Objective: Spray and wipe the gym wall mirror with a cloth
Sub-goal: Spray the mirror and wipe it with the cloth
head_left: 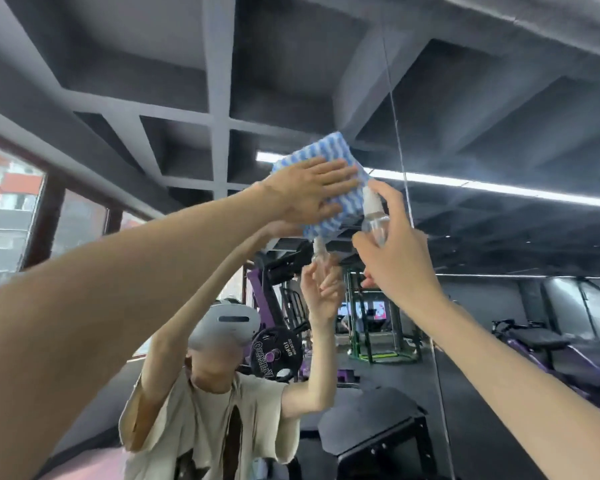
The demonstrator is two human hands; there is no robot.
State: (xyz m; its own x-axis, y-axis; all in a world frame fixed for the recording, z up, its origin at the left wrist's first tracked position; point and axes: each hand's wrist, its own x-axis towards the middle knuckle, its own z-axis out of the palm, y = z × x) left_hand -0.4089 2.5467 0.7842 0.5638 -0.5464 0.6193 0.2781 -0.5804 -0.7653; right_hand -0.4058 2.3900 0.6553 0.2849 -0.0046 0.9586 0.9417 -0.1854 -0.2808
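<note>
While cloth (328, 148) presses mirror (499, 116), fingers (390, 199) grip clear bottle (374, 222)

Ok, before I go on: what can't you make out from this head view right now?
All from the head view:
- Glass under the cloth: covered by the cloth and the left hand pressing it flat.
- Liquid level in the spray bottle: the right hand wraps most of its clear body.
- Streaks or wet film on the mirror: lost in reflections and blur.
- Mirror's lower edge: cut off by the frame's bottom.
</note>
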